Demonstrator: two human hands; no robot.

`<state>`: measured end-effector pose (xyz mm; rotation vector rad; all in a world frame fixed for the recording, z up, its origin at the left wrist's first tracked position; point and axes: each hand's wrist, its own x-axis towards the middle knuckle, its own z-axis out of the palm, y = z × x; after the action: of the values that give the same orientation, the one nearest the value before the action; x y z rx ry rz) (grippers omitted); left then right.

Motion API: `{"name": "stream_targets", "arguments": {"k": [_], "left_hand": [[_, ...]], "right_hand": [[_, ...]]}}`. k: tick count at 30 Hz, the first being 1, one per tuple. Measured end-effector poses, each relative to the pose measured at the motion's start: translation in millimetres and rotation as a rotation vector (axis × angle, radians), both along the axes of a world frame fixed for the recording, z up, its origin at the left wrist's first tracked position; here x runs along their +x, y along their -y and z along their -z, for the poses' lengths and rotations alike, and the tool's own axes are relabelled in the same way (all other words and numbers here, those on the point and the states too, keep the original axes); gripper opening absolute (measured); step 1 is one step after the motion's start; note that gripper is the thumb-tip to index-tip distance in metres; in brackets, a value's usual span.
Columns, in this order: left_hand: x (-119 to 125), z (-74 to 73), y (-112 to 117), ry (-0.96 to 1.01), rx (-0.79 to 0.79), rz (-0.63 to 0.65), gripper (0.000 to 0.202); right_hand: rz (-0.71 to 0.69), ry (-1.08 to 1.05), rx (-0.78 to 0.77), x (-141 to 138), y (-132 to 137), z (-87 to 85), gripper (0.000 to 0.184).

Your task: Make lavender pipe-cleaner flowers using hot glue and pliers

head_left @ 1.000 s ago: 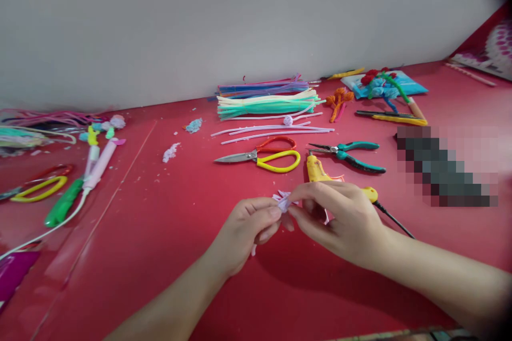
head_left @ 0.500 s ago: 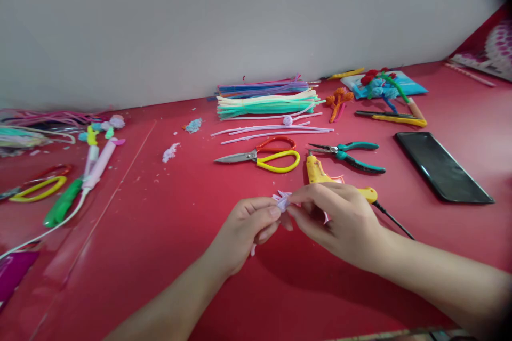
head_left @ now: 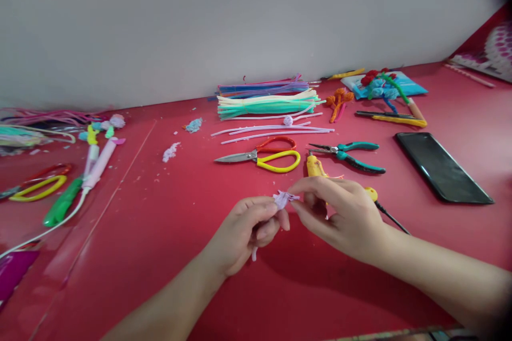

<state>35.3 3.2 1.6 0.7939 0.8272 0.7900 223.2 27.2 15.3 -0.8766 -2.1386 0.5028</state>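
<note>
My left hand (head_left: 248, 229) is closed around a small lilac pipe-cleaner flower (head_left: 282, 200), its frilly end up between thumb and forefinger. A short lilac stem end (head_left: 254, 254) pokes out below that hand. My right hand (head_left: 340, 216) has thumb and forefinger tips at the flower's right edge, one on either side of its petal tips, in a loose pinch. Behind the right hand lies a yellow hot glue gun (head_left: 316, 166), partly hidden by it. Scissors (head_left: 276, 157) with red and yellow handles and green-handled pliers (head_left: 348, 153) lie just beyond.
Pipe-cleaner bundles (head_left: 268, 106) and loose lilac stems (head_left: 276, 132) lie towards the wall. A phone (head_left: 444, 168) is at right, near finished flowers (head_left: 378, 85). A second pair of scissors (head_left: 40, 186) and a pink-and-green corded tool (head_left: 64, 202) lie left. Lilac fluff (head_left: 170, 152) dots the table.
The frilly lilac end shows more fully now, with petal tips spread to the right. My right fingertips have shifted slightly up and apart. My left hand has turned a little, still holding the flower.
</note>
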Motion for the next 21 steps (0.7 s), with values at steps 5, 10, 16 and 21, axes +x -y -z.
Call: {"name": "stream_targets", "arguments": {"k": [5, 10, 16, 21], "left_hand": [[-0.5, -0.3, 0.3, 0.015, -0.027, 0.022, 0.03], [-0.2, 0.6, 0.4, 0.019, -0.03, 0.02, 0.029], [0.5, 1.4, 0.7, -0.035, -0.023, 0.012, 0.03], [0.5, 1.6, 1.0, -0.092, -0.022, 0.018, 0.03]], "right_hand": [[-0.02, 0.006, 0.002, -0.6, -0.5, 1.8, 0.011], [-0.022, 0.008, 0.008, 0.1, 0.3, -0.3, 0.011], [-0.041, -0.006, 0.042, 0.0, 0.9, 0.5, 0.011], [-0.024, 0.011, 0.049, -0.3, 0.8, 1.8, 0.01]]}}
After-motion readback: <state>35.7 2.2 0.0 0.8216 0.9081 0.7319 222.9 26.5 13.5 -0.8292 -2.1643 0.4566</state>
